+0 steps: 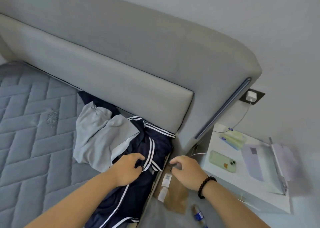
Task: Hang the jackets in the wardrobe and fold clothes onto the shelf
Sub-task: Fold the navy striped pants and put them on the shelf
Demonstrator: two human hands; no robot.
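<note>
A navy jacket with white stripes [138, 189] lies crumpled at the mattress's right edge, near the headboard. A light grey garment [98, 137] lies partly over it to the left. My left hand [126, 170] grips the jacket's striped hem, fingers curled into the fabric. My right hand [185, 170], a dark bead bracelet on its wrist, hovers just right of the bed edge with fingers curled, pinching a small dark piece that looks like the jacket's zipper pull; what it is stays unclear.
A grey padded headboard [121, 68] runs along the back. The quilted mattress [34, 141] spreads left. A white nightstand [214, 165] at right bears a phone [222, 161], papers and a charging cable. A brown parcel [174, 193] and a bottle [199, 215] lie on the floor.
</note>
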